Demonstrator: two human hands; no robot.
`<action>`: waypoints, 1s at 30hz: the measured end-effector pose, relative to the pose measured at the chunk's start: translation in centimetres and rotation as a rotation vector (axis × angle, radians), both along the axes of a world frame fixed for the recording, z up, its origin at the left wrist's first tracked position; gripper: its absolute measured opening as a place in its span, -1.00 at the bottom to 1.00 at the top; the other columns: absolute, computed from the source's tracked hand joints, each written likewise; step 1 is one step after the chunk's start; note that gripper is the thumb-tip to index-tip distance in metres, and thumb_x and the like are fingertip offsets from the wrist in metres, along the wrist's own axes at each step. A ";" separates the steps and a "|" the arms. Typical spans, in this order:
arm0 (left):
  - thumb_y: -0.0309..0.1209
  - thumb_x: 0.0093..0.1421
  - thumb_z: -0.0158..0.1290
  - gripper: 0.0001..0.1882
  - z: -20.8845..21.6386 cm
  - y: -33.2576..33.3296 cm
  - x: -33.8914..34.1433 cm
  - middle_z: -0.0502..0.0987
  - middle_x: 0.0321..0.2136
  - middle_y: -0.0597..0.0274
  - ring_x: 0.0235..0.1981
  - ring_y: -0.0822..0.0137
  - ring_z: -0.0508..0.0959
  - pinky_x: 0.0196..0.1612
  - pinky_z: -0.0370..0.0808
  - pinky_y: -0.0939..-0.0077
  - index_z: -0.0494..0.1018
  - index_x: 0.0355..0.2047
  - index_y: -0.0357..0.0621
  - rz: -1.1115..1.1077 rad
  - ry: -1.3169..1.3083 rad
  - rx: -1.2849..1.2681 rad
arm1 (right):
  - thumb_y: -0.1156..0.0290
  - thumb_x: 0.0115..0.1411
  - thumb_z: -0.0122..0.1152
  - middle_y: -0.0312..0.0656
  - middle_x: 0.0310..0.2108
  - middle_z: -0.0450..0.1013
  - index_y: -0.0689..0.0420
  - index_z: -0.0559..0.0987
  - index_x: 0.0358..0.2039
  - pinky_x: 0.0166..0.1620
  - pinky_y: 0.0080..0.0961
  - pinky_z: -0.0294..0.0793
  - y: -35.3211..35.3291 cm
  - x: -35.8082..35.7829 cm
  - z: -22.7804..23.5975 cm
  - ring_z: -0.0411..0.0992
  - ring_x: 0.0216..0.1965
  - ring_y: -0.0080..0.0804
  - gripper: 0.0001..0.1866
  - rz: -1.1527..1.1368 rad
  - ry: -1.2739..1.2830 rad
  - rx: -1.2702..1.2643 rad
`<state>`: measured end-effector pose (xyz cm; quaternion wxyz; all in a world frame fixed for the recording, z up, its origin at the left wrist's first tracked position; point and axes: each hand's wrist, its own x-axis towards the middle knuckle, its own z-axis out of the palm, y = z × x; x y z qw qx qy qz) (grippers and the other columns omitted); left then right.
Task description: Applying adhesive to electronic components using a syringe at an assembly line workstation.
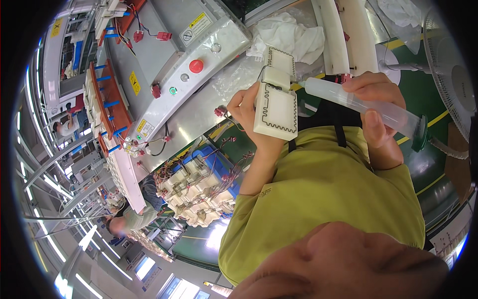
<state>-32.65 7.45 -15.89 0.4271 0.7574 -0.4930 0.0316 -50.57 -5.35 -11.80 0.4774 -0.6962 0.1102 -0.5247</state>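
Left hand (247,110) grips a white moulded block (275,107) from its left edge, fingers wrapped round the back, thumb side on the rim; block is held up in front of the person's yellow-green shirt (323,194), face w/ a thin dark wavy wire track toward the camera. A 2nd white piece sits just above the block, touching it, wire loop running onto it. Right hand (378,112) is closed round a clear plastic syringe-type dispenser (358,103), to the right of the block; thumb lies along the barrel, fingers curl over the top, nozzle tip touching the block's upper right corner. A dark green cap and grey hose sit at the dispenser's far end, well right of the block. Judgement: block looks light, rigid, smooth plastic, prob. a bit slippery, so edge grip w/ palm support suits it; keep fingers off the wire track, which looks fine and easy to dislodge. Dispenser looks light but stiff, hose may tug, so hold mid-barrel. Left of the block: grey machine panel (174,74) w/ red button (196,66). Below-left of the block: pile of similar white parts w/ red connectors (199,192). White cloth (289,37) above the block.
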 end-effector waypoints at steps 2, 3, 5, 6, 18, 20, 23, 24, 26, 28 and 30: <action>-0.47 -0.10 0.24 -0.42 0.2 -0.2 0.0 0.30 -0.25 0.13 -0.10 0.17 0.22 -0.11 0.22 0.33 0.33 -0.02 -0.14 -0.005 -0.011 -0.007 | 0.45 0.09 0.04 0.10 -0.33 0.48 0.33 0.45 -0.28 -0.28 -0.47 0.43 0.0 0.0 -0.1 0.43 -0.34 -0.28 -0.78 -0.011 -0.006 -0.009; -0.48 -0.10 0.24 -0.42 0.3 -0.2 -0.1 0.30 -0.26 0.13 -0.11 0.18 0.22 -0.11 0.22 0.34 0.33 -0.02 -0.15 -0.005 -0.002 -0.011 | 0.45 0.09 0.04 0.09 -0.33 0.48 0.33 0.44 -0.29 -0.28 -0.47 0.43 0.1 0.1 -0.3 0.43 -0.34 -0.29 -0.78 -0.025 -0.019 0.017; -0.48 -0.11 0.24 -0.43 0.4 -0.3 -0.2 0.32 -0.27 0.14 -0.11 0.18 0.23 -0.12 0.22 0.34 0.34 -0.03 -0.15 -0.003 0.015 -0.018 | 0.44 0.09 0.05 0.09 -0.32 0.48 0.33 0.44 -0.29 -0.27 -0.47 0.43 0.1 0.1 -0.3 0.43 -0.33 -0.29 -0.78 -0.034 -0.026 0.030; -0.48 -0.11 0.24 -0.43 0.3 -0.3 -0.2 0.32 -0.27 0.14 -0.12 0.18 0.23 -0.12 0.22 0.34 0.34 -0.03 -0.16 -0.002 0.015 -0.025 | 0.44 0.09 0.05 0.09 -0.32 0.48 0.32 0.44 -0.29 -0.27 -0.47 0.42 0.0 0.2 -0.2 0.43 -0.33 -0.29 -0.77 -0.029 -0.019 0.018; -0.50 -0.10 0.19 -0.49 0.2 -0.8 -0.3 0.41 -0.20 0.20 -0.12 0.16 0.25 -0.04 0.19 0.34 0.36 -0.08 -0.22 -0.024 0.188 -0.110 | 0.45 0.08 0.02 0.11 -0.32 0.47 0.35 0.43 -0.30 -0.26 -0.47 0.43 0.1 -0.1 -0.3 0.43 -0.34 -0.27 -0.78 0.008 -0.024 0.012; -0.51 -0.09 0.17 -0.52 0.6 -0.9 -0.5 0.41 -0.21 0.17 -0.11 0.15 0.25 -0.03 0.19 0.33 0.37 -0.09 -0.25 -0.053 0.248 -0.101 | 0.46 0.09 0.02 0.13 -0.32 0.46 0.35 0.43 -0.29 -0.26 -0.48 0.44 0.2 -0.1 -0.4 0.44 -0.34 -0.26 -0.77 0.002 -0.040 0.016; -0.62 -0.06 0.21 -0.46 0.5 -0.3 0.0 0.30 -0.09 0.08 -0.08 0.25 0.36 0.02 0.27 0.39 0.27 -0.05 -0.33 -0.077 0.206 -0.012 | 0.46 0.10 0.02 0.13 -0.32 0.45 0.36 0.41 -0.28 -0.26 -0.47 0.44 0.0 0.1 -0.5 0.44 -0.34 -0.26 -0.77 -0.026 -0.052 0.024; -0.61 -0.05 0.20 -0.48 0.2 -0.2 0.0 0.31 -0.09 0.08 -0.08 0.26 0.37 0.02 0.28 0.41 0.28 -0.06 -0.34 -0.068 0.295 -0.062 | 0.45 0.11 0.02 0.13 -0.32 0.45 0.36 0.41 -0.28 -0.26 -0.47 0.44 0.0 0.1 -0.5 0.44 -0.34 -0.26 -0.77 -0.024 -0.053 0.031; -0.60 -0.02 0.19 -0.51 -1.0 0.0 -0.2 0.34 -0.10 0.10 -0.08 0.27 0.39 0.02 0.30 0.43 0.30 -0.06 -0.34 -0.052 0.471 -0.167 | 0.43 0.13 0.03 0.13 -0.32 0.45 0.35 0.40 -0.27 -0.26 -0.47 0.43 -0.1 0.0 -0.6 0.44 -0.33 -0.26 -0.77 -0.024 -0.064 0.049; -0.60 0.01 0.17 -0.56 -1.9 0.7 -0.3 0.38 -0.10 0.12 -0.09 0.28 0.41 0.01 0.31 0.45 0.33 -0.08 -0.34 -0.009 0.581 -0.087 | 0.41 0.15 0.02 0.11 -0.32 0.45 0.35 0.40 -0.27 -0.25 -0.46 0.43 -0.2 0.0 -0.7 0.44 -0.32 -0.26 -0.76 -0.031 -0.082 0.071; -0.60 0.03 0.16 -0.60 -2.1 0.7 -0.2 0.41 -0.10 0.12 -0.10 0.29 0.42 0.01 0.32 0.46 0.35 -0.10 -0.35 -0.003 0.623 -0.048 | 0.38 0.17 0.02 0.10 -0.32 0.45 0.34 0.40 -0.27 -0.25 -0.46 0.43 -0.2 0.3 -0.4 0.44 -0.32 -0.27 -0.75 -0.058 -0.139 0.124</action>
